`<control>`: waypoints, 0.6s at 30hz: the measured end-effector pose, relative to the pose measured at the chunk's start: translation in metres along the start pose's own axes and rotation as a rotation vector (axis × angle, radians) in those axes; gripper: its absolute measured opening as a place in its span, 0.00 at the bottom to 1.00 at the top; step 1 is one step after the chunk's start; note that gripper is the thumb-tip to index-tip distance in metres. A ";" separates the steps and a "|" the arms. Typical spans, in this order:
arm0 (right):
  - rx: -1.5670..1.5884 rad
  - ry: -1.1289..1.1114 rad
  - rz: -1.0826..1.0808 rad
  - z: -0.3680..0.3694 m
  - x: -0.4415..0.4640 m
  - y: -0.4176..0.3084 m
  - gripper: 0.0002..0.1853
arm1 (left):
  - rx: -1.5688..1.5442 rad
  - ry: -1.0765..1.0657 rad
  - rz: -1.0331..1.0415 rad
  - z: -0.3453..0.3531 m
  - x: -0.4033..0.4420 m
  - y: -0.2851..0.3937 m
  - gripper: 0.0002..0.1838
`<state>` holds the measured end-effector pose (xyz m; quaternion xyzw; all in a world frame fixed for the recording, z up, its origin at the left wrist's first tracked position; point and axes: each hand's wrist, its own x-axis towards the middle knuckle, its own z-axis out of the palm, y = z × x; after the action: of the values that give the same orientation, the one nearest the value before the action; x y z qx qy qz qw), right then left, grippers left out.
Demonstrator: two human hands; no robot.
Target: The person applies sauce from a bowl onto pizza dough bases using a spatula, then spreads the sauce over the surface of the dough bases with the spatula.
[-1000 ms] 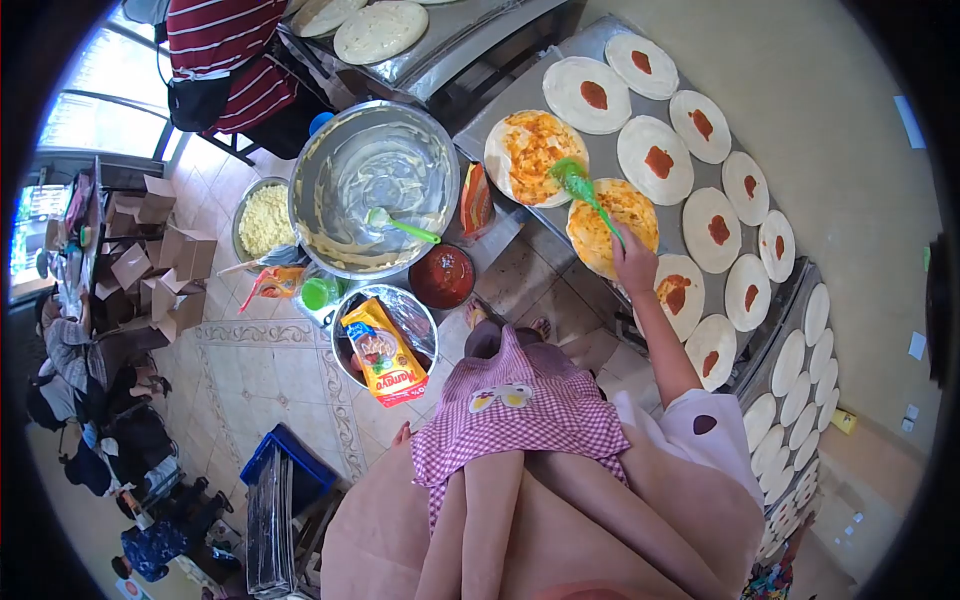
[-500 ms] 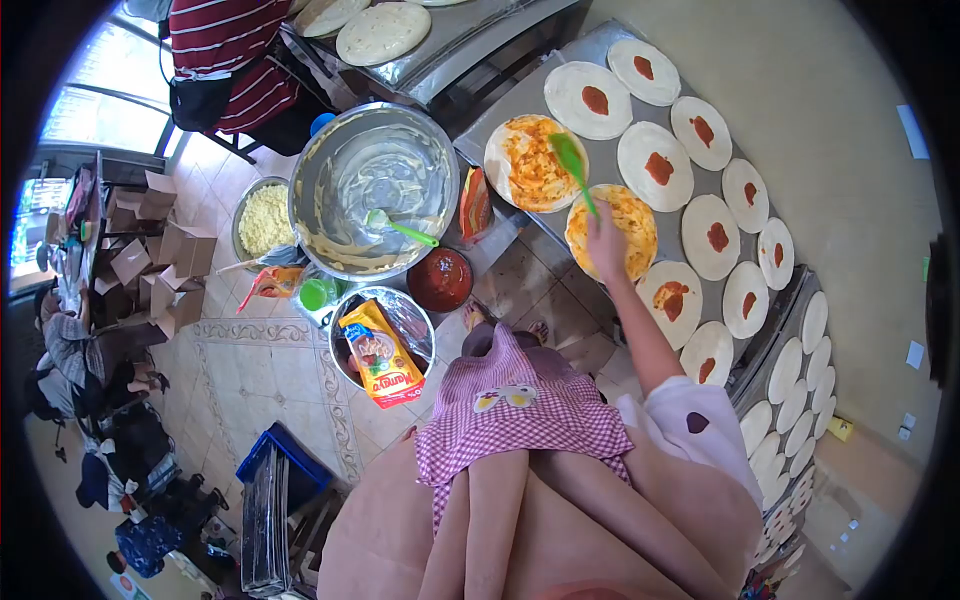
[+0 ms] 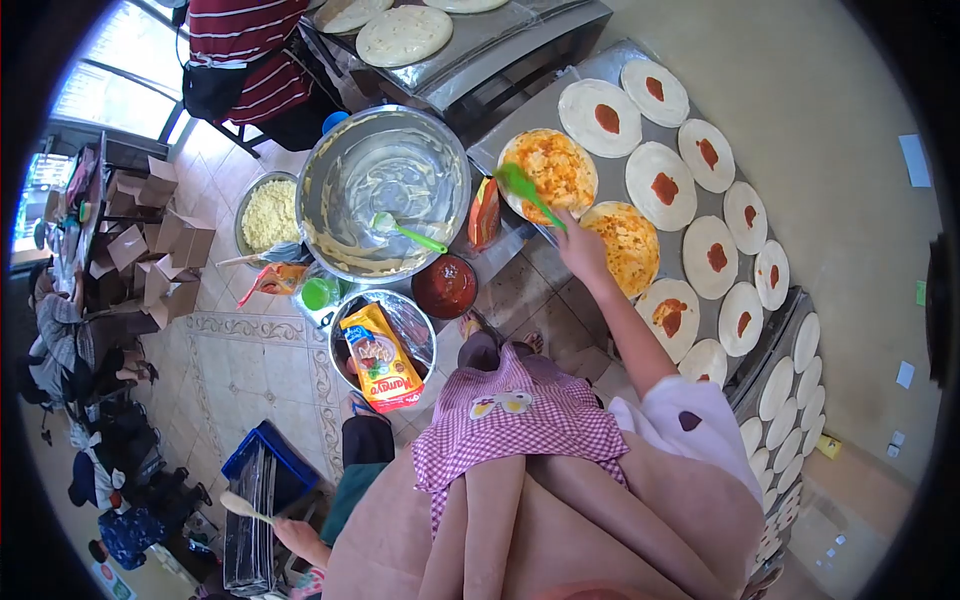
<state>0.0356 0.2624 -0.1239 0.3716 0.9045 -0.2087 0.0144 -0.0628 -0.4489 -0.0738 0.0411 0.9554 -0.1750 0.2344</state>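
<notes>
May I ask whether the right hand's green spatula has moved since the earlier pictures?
Yes, the green spatula has moved left, closer to the large metal bowl.

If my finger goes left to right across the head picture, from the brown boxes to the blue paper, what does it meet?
Cardboard boxes, pale yellow crumbles, big metal bowl, orange packet, green spatula, right hand, light blue paper on the wall.

The grey tabletop is covered with flat dough rounds, most of them marked in the middle with red sauce, while two coated rounds are set near the edge. Larger pale rounds are laid on a second tabletop at the upper left.
</notes>
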 end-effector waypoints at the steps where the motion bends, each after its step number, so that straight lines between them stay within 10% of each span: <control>1: -0.020 0.013 0.005 -0.009 -0.019 0.010 0.18 | 0.046 0.038 -0.019 -0.016 -0.002 -0.013 0.11; 11: -0.087 0.200 -0.163 0.007 0.037 0.018 0.16 | 0.159 0.630 0.185 -0.132 0.036 -0.002 0.13; 14: -0.011 0.177 0.163 0.006 0.059 0.018 0.16 | 0.005 0.705 0.354 -0.143 0.052 0.052 0.13; 18: 0.082 0.133 0.053 0.015 0.036 0.010 0.16 | -0.259 0.604 0.638 -0.162 0.070 0.155 0.14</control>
<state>0.0143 0.2868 -0.1472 0.4087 0.8840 -0.2201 -0.0556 -0.1700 -0.2470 -0.0210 0.3528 0.9345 0.0468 -0.0094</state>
